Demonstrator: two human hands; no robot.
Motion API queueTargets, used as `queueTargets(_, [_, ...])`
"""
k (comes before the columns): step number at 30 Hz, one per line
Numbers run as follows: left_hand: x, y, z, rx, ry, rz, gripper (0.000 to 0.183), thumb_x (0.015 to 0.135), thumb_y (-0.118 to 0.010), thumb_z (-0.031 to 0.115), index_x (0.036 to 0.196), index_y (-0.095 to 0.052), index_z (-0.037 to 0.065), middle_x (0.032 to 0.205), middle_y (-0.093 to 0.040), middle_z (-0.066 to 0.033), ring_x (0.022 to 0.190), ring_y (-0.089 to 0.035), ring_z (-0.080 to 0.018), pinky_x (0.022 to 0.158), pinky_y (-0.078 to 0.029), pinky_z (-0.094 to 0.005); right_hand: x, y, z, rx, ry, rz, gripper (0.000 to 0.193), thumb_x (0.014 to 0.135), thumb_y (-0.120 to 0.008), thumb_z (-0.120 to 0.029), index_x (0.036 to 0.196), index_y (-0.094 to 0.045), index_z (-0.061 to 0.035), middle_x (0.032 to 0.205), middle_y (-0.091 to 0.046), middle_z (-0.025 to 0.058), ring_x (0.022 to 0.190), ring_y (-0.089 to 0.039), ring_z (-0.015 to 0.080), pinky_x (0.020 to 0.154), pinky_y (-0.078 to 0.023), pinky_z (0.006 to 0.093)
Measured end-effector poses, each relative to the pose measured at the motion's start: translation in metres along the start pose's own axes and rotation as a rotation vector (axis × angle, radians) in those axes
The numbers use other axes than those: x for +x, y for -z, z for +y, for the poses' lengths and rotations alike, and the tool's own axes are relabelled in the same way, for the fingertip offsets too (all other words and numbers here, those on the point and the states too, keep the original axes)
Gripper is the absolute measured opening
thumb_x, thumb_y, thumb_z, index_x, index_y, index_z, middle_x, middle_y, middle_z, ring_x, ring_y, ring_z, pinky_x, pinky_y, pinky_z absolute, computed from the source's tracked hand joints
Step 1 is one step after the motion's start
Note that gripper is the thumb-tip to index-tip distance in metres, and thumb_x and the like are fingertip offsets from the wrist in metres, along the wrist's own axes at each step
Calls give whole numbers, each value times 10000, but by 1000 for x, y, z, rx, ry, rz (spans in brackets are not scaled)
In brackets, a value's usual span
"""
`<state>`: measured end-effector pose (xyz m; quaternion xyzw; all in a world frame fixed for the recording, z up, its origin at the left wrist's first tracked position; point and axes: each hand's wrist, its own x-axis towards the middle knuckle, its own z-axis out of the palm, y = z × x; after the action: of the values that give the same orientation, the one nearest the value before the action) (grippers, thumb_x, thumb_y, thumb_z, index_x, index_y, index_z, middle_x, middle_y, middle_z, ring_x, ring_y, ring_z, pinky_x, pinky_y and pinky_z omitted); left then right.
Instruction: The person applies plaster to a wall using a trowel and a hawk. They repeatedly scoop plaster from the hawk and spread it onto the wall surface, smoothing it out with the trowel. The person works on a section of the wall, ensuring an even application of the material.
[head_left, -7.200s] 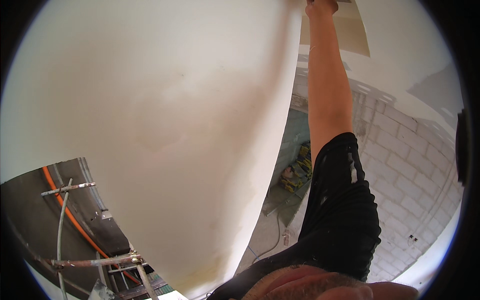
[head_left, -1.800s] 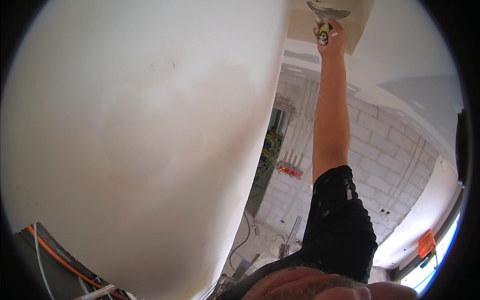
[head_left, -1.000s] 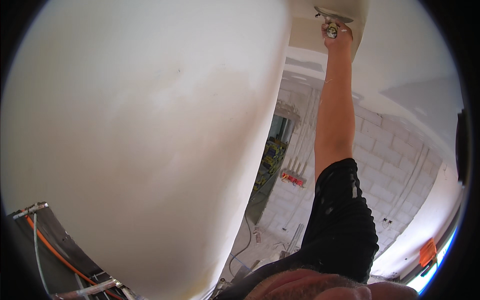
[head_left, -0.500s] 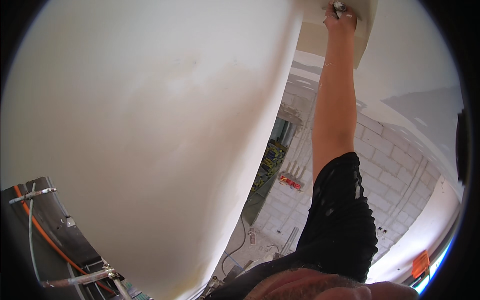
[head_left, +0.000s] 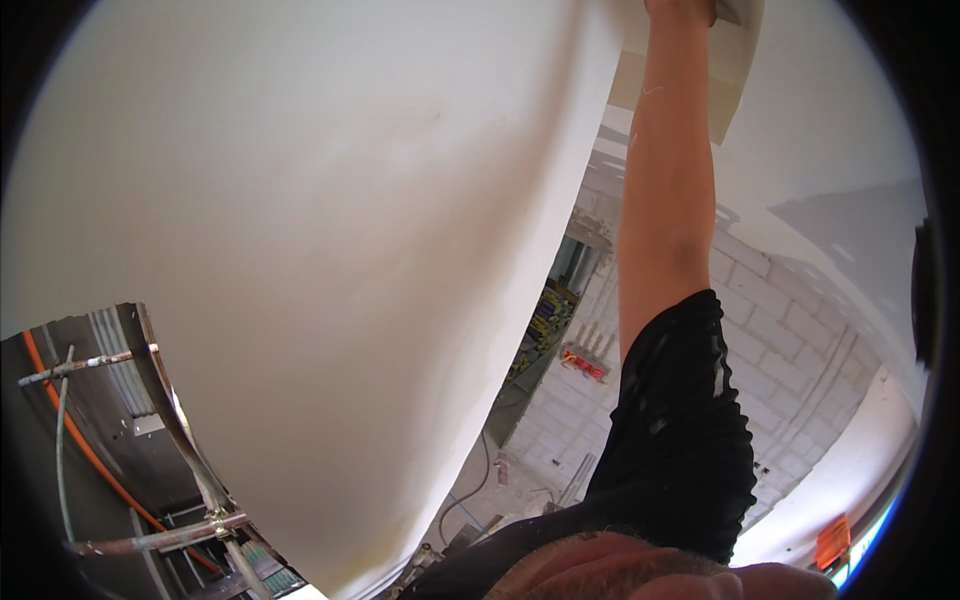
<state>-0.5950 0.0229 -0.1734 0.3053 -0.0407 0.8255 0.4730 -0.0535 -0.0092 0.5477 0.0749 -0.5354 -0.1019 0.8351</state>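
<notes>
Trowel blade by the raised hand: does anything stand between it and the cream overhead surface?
Nothing visible stands between the trowel blade, beside the raised hand, and the cream overhead surface. The picture's top edge cuts off the hand, so I can't judge contact.

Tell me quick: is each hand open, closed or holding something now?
Left hand: not in view.
Right hand: mostly cut off at the picture's top edge; grip cannot be told.

Looks smooth and matt on the white surface (head_left: 330, 250), rough on the block wall (head_left: 785, 310). Shows cloth in the sleeve (head_left: 680, 410), scuffed metal in the scaffold tubes (head_left: 160, 540).
</notes>
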Motion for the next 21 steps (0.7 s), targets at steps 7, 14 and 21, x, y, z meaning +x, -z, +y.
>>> queueTargets(7, [0, 4, 18, 28, 18, 12, 152, 780, -589, 71, 886, -492, 24, 652, -538, -126, 478, -494, -223, 451, -439, -350, -60, -55, 4, 10, 25, 97, 166, 962, -552, 28, 1057, -494, 152, 987, -602, 173, 838, -642, 262, 786, -587, 340])
queueTargets(14, [4, 15, 34, 38, 36, 53, 154, 794, -586, 77, 915, -514, 14, 676, -568, -142, 486, -530, -238, 447, -456, -362, -63, -82, 17, -24, 17, 60, 239, 976, -578, -22, 1112, -514, 164, 1033, -625, 198, 872, -663, 270, 795, -608, 341])
queueTargets(21, [11, 23, 43, 95, 15, 62, 160, 803, -587, 95, 922, -516, 15, 685, -589, -156, 489, -565, -254, 456, -508, -366, -116, -129, 21, -83, 3, 103, 196, 995, -558, -31, 1091, -528, 138, 988, -629, 178, 824, -658, 253, 772, -604, 333])
